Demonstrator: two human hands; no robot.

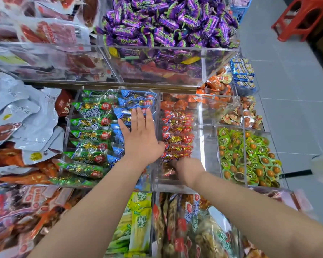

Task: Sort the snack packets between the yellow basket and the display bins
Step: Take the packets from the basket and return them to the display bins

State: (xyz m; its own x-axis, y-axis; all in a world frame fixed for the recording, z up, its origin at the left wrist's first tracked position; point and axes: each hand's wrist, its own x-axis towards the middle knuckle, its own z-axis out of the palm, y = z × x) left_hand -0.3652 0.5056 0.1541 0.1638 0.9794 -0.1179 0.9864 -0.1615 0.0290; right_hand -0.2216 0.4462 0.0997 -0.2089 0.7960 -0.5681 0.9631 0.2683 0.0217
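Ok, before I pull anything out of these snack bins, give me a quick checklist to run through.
1. Is the left hand free? It lies flat on the blue packets and holds nothing: ok.
2. Does the right hand have a grip? It is down among the red packets with its fingers hidden: cannot tell.
3. Are the red packets in one neat row? Ok.
4. Are the green packets in their own row beside the blue? Ok.
5. Is the yellow basket within reach? It is not in view: cannot tell.

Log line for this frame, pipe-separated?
left hand flat on blue packets | right hand among red packets, grip hidden
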